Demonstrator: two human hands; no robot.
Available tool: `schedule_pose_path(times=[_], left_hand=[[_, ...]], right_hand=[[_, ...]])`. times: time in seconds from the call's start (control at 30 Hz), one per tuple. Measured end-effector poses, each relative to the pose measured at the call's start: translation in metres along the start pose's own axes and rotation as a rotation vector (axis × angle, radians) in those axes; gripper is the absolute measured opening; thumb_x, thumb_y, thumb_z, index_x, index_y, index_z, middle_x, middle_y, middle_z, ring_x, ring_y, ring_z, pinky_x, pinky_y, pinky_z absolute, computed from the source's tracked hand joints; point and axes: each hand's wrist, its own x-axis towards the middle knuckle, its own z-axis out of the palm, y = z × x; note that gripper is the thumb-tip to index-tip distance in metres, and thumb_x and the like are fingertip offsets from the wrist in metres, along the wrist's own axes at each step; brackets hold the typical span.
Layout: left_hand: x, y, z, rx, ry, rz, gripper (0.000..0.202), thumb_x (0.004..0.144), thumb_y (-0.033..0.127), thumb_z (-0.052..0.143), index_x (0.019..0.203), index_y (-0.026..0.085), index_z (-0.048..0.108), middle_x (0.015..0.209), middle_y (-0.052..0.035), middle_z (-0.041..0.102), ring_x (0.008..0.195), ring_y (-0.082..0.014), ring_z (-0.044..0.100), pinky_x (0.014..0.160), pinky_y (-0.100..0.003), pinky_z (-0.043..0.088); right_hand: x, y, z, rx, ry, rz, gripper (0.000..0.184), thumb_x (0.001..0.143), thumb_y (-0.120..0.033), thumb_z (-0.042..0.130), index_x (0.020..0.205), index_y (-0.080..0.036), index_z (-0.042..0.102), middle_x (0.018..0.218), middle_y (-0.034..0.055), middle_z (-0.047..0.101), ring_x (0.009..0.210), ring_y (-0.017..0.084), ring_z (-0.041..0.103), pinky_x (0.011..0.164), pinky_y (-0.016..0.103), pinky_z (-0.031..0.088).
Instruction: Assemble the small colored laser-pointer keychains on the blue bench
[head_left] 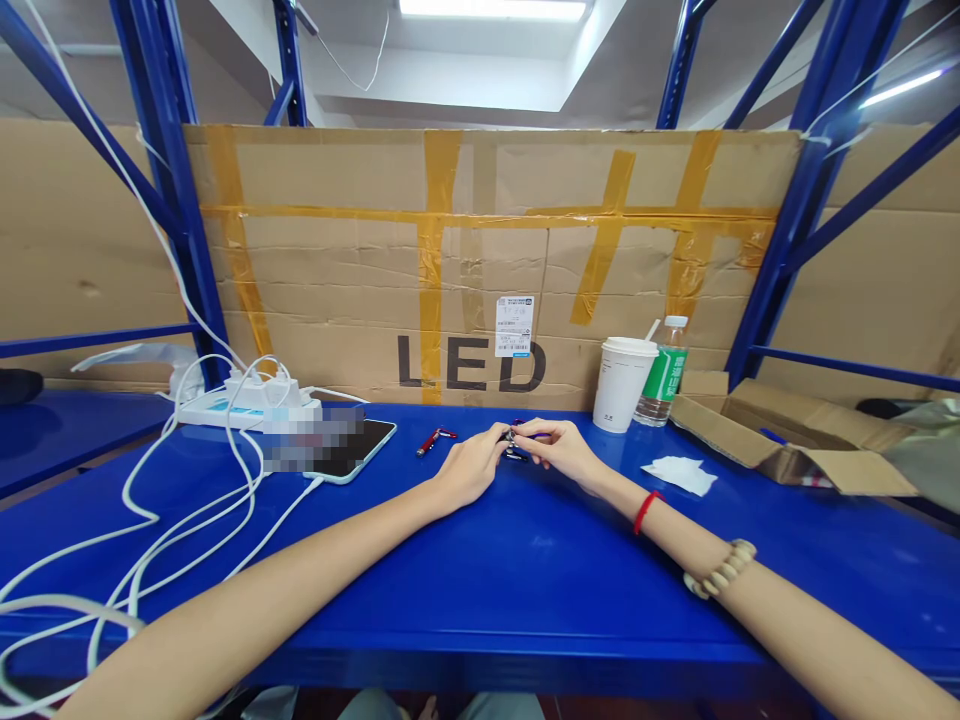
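Both forearms lay along the blue table [525,570], a red cord [645,511] and a bead bracelet [720,570] on the right wrist. White cables [150,540] looped over the near left edge, running back to a power strip [240,405].

Near the table's middle, the left hand [469,468] and right hand [562,450] met around a dark piece [512,445] with a bit of metal on it, held just above the surface. The right thumb and forefinger pinched its far end, the other fingers curled loosely. The left fingers were closed on its near end, their tips mostly hidden behind the hand.

That piece looked light, stiff and smooth. It was too small for a full grip, so it would likely be held by fingertips at both ends and could slip if squeezed askew.

A red torch [433,441] lay just left of the hands, with a phone [356,455] beyond it. To the right stood a cup [621,385] and a bottle [664,375] side by side. A tissue [679,474] lay in front of them, near an open box [787,440]. Taped cardboard [487,260] closed off the back.
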Motion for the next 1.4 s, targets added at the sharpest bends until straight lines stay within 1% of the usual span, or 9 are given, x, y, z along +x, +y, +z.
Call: schedule_pose_path(times=[0.27, 0.4, 0.57, 0.7, 0.87, 1.17, 1.4], left_hand=[[-0.0005, -0.0012, 0.0007, 0.003, -0.009, 0.012, 0.025, 0.088, 0.027, 0.025, 0.108, 0.024, 0.039, 0.09, -0.0027, 0.06, 0.082, -0.0166, 0.057, 0.062, -0.024, 0.04], [-0.001, -0.0013, 0.0008, 0.007, -0.005, 0.013, 0.025, 0.088, 0.028, 0.025, 0.107, 0.024, 0.04, 0.092, -0.003, 0.06, 0.084, -0.0169, 0.057, 0.063, -0.024, 0.041], [-0.0008, -0.0007, 0.0004, 0.006, -0.009, 0.009, 0.025, 0.088, 0.029, 0.025, 0.108, 0.024, 0.039, 0.094, -0.003, 0.06, 0.085, -0.0166, 0.057, 0.064, -0.024, 0.041], [-0.0003, 0.0005, -0.0002, 0.011, -0.02, -0.008, 0.025, 0.088, 0.028, 0.024, 0.108, 0.023, 0.039, 0.094, -0.0033, 0.06, 0.084, -0.0169, 0.057, 0.063, -0.024, 0.041], [-0.0004, 0.0013, -0.0006, 0.02, -0.022, -0.005, 0.025, 0.088, 0.028, 0.024, 0.106, 0.023, 0.04, 0.094, -0.0032, 0.06, 0.085, -0.0167, 0.057, 0.065, -0.024, 0.041], [0.0001, -0.0018, 0.0022, 0.029, -0.021, -0.004, 0.026, 0.088, 0.03, 0.025, 0.108, 0.024, 0.039, 0.097, -0.0033, 0.06, 0.087, -0.0178, 0.057, 0.066, -0.026, 0.043], [0.0006, -0.0012, 0.0011, 0.035, -0.03, -0.011, 0.026, 0.088, 0.03, 0.025, 0.11, 0.024, 0.039, 0.098, -0.0033, 0.059, 0.089, -0.018, 0.057, 0.069, -0.026, 0.043]], right_hand=[[-0.0007, 0.0001, 0.0002, -0.003, -0.005, 0.047, 0.035, 0.06, -0.041, 0.066, 0.081, -0.013, 0.066, 0.07, 0.0034, 0.059, 0.044, 0.004, 0.043, 0.036, 0.017, 0.033], [-0.0009, -0.0001, 0.0003, -0.004, -0.015, 0.05, 0.034, 0.061, -0.042, 0.065, 0.078, -0.013, 0.066, 0.072, 0.0039, 0.06, 0.043, 0.003, 0.042, 0.036, 0.017, 0.033], [-0.0006, 0.0009, -0.0003, -0.004, -0.021, 0.05, 0.035, 0.061, -0.043, 0.065, 0.079, -0.014, 0.066, 0.078, 0.0047, 0.061, 0.044, 0.003, 0.043, 0.036, 0.017, 0.034], [-0.0011, 0.0006, -0.001, -0.001, -0.042, 0.059, 0.036, 0.062, -0.043, 0.064, 0.081, -0.013, 0.066, 0.071, 0.0034, 0.06, 0.043, 0.003, 0.042, 0.037, 0.017, 0.033], [-0.0009, 0.0013, -0.0012, 0.038, -0.07, 0.071, 0.038, 0.062, -0.043, 0.064, 0.087, -0.014, 0.065, 0.063, 0.0009, 0.058, 0.042, 0.004, 0.044, 0.036, 0.017, 0.032], [-0.0008, 0.0036, -0.0017, 0.033, -0.079, 0.082, 0.037, 0.064, -0.043, 0.064, 0.086, -0.014, 0.063, 0.067, 0.0015, 0.058, 0.043, 0.004, 0.045, 0.036, 0.016, 0.033], [-0.0014, 0.0032, -0.0025, 0.015, -0.083, 0.089, 0.038, 0.064, -0.044, 0.063, 0.087, -0.015, 0.064, 0.067, 0.0014, 0.058, 0.043, 0.004, 0.044, 0.037, 0.017, 0.033]])
